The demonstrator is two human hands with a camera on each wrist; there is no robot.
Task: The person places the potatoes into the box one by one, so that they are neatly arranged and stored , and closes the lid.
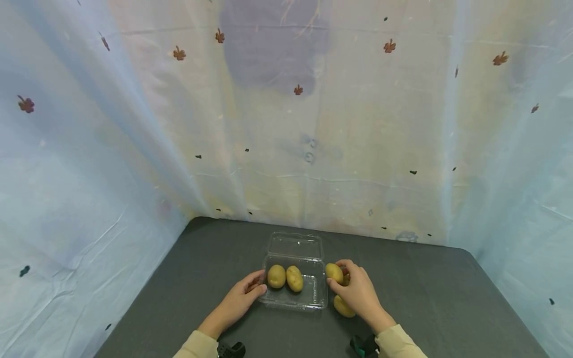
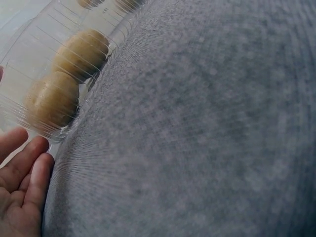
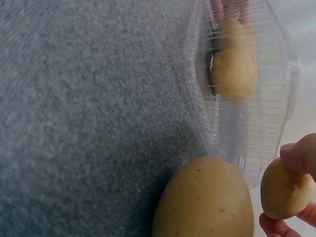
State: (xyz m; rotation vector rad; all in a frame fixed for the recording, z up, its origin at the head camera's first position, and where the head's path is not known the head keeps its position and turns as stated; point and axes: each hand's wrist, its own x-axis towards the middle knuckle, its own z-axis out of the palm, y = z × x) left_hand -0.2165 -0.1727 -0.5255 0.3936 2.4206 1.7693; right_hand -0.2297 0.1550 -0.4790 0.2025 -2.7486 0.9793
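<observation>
A clear plastic clamshell container (image 1: 315, 298) lies with its lid (image 1: 295, 245) folded back, away from the person. Two potatoes, a rounder one (image 1: 276, 276) and a longer one (image 1: 295, 279), sit side by side in its left half. At the container's left wall, my left hand (image 1: 239, 298) touches the side with its fingertips (image 2: 37, 145). My right hand (image 1: 355, 291) pinches a potato (image 3: 284, 190) between thumb and fingers, just outside the right wall. Another potato (image 1: 343, 307) lies on the table below that hand. A further yellowish piece, partly hidden, shows behind the right fingers.
A dark grey cloth-like surface covers the table (image 1: 425, 293). Pale plastic sheeting (image 1: 358, 124) with leaf prints hangs behind and along both sides. Dark bands (image 1: 231, 350) are worn at the wrists.
</observation>
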